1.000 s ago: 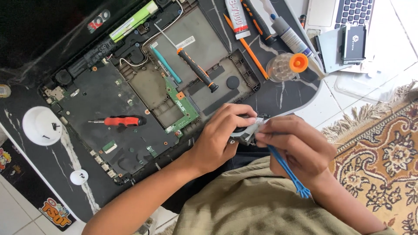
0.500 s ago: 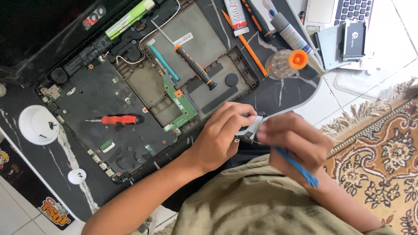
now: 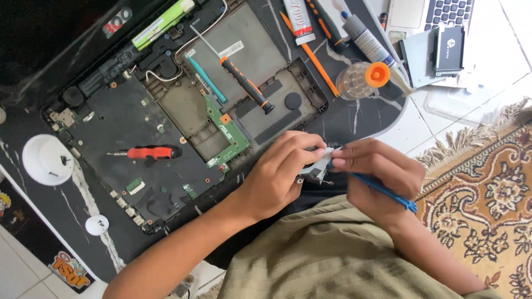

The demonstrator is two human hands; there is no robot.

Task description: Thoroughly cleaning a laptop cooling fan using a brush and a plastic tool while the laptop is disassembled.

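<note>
Head view, places given from the opened laptop base (image 3: 166,138).

One opened laptop base, flat on the dark marbled worktop (image 3: 360,119).

Two hands, both just off the base's near right corner. Left hand (image 3: 277,174): fingers curled and pinching one small grey metal part (image 3: 320,165). Right hand (image 3: 374,171): fingers pressed together on the same part from the other side, also gripping one blue pry tool (image 3: 388,192). The tool's long axis runs diagonally, its free end pointing away from the base toward the patterned rug (image 3: 476,199); its working end is hidden under the fingers.

Screwdrivers, two: one red-handled (image 3: 152,152) lying on the base's left half, one black-and-orange (image 3: 246,84) lying across its right half.

One teal spudger (image 3: 206,79) on the base beside the black-and-orange screwdriver.

White round dishes, two: a larger one (image 3: 47,159) left of the base, a smaller one (image 3: 97,225) below it.

One clear bottle with orange cap (image 3: 363,78) right of the base.
</note>
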